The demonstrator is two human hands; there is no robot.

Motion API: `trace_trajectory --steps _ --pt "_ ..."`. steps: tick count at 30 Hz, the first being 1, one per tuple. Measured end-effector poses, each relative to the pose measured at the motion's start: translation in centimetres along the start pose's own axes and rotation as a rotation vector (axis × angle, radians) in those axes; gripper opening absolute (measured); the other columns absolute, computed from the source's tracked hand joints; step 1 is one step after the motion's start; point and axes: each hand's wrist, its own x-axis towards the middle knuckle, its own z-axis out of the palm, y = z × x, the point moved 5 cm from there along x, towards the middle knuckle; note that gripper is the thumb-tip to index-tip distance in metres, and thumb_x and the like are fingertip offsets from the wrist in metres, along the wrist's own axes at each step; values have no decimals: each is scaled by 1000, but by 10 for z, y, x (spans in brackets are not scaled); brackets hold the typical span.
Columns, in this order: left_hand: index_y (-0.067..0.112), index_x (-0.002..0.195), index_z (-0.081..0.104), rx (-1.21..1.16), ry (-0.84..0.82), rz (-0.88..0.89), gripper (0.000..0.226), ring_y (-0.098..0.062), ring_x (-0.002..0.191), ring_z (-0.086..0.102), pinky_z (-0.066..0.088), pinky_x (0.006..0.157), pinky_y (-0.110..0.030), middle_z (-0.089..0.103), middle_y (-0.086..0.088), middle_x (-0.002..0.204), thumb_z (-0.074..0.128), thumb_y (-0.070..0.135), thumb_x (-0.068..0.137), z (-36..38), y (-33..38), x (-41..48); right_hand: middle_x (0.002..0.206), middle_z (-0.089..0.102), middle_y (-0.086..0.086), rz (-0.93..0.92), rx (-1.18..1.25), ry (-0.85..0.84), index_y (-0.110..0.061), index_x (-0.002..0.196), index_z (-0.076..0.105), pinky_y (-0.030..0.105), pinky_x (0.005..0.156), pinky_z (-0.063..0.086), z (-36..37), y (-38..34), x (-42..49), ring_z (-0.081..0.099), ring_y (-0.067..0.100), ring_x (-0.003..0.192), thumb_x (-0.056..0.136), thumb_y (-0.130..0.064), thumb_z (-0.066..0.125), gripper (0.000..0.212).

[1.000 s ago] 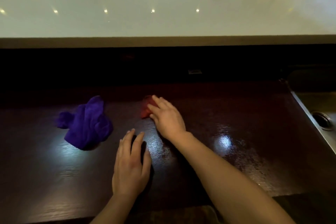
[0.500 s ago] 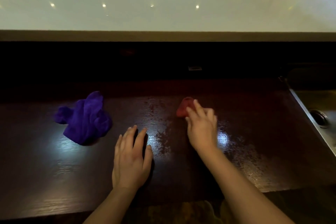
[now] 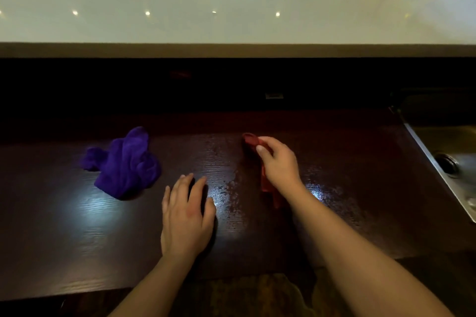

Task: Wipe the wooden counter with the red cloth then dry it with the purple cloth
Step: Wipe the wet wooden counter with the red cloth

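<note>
The dark wooden counter [image 3: 77, 239] fills the lower view, with wet streaks shining in its middle. My right hand [image 3: 279, 165] grips the red cloth [image 3: 251, 140], bunched and partly lifted; a strip of it trails under my wrist toward me. My left hand [image 3: 186, 216] rests flat on the counter, fingers spread, holding nothing. The crumpled purple cloth [image 3: 125, 165] lies on the counter to the left of both hands, untouched.
A steel sink [image 3: 453, 162] with a drain is set into the counter at the right edge. A raised white bar top [image 3: 231, 15] runs across the back above a dark recess. Chairs stand beyond it.
My right hand slid the red cloth from centre to the right, then closed its fingers and gathered the cloth up off the surface. My left hand stayed flat in place.
</note>
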Motion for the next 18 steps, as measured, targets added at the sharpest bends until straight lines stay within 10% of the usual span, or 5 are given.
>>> trace_trajectory --steps 3,8,13,18 --pt "13 128 56 -108 26 -33 44 -29 134 40 27 114 -54 52 -13 137 43 31 90 -5 -2 -2 102 73 -1 209 582 -129 -26 103 69 35 87 54 -2 -5 -13 67 18 98 98 -18 55 17" --pt "15 132 54 -169 -7 -69 40 -27 135 36 38 107 -51 47 -11 141 51 24 94 -21 -16 0 131 62 5 60 -193 56 -21 132 56 35 100 41 -27 10 -23 54 28 122 99 -24 50 34" --pt "15 133 56 166 -130 52 56 -32 138 36 22 116 -55 50 -13 141 35 41 88 -28 -52 -10 164 10 -1 -201 -535 -213 -31 153 23 41 120 14 15 3 -53 15 24 149 97 -53 41 62" --pt "20 135 55 241 -180 33 56 -29 140 35 16 118 -54 48 -12 145 37 43 87 -22 -56 -10 163 18 2 -533 -551 -310 -24 152 23 43 120 22 74 -23 -130 25 22 146 94 -51 42 68"
